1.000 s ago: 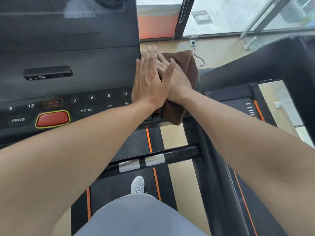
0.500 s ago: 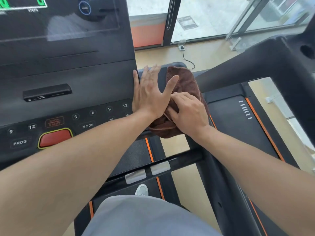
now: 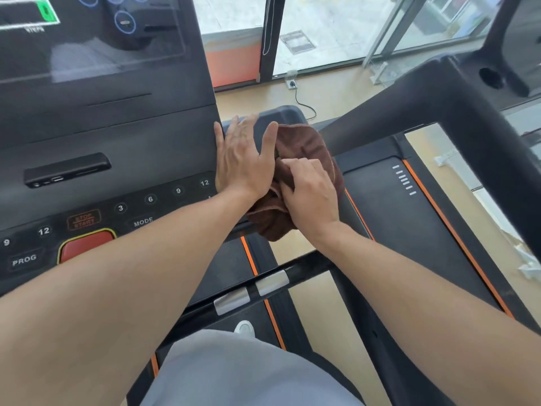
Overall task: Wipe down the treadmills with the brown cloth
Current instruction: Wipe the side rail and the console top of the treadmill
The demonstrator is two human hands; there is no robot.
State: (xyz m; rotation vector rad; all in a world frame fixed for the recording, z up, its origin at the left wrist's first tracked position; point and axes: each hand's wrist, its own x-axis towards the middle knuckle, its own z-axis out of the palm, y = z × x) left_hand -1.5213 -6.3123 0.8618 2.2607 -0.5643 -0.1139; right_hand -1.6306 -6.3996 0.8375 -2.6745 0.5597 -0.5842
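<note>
The brown cloth (image 3: 307,148) is bunched against the right edge of the black treadmill console (image 3: 117,136). My right hand (image 3: 310,194) grips the cloth with curled fingers, and part of it hangs below my wrist. My left hand (image 3: 243,159) lies flat with straight fingers on the console's right edge, its thumb touching the cloth. Part of the cloth is hidden under both hands.
The console carries a red stop button (image 3: 86,246), number keys and a lit screen (image 3: 87,33) at the top. A handlebar with silver pulse plates (image 3: 251,291) crosses below. A second treadmill's belt (image 3: 409,218) and thick black arm (image 3: 439,95) stand to the right. Glass windows lie ahead.
My right hand went from flat under my left hand to curled round the cloth and drew back toward me. The cloth slid down the console edge. My view tilted up.
</note>
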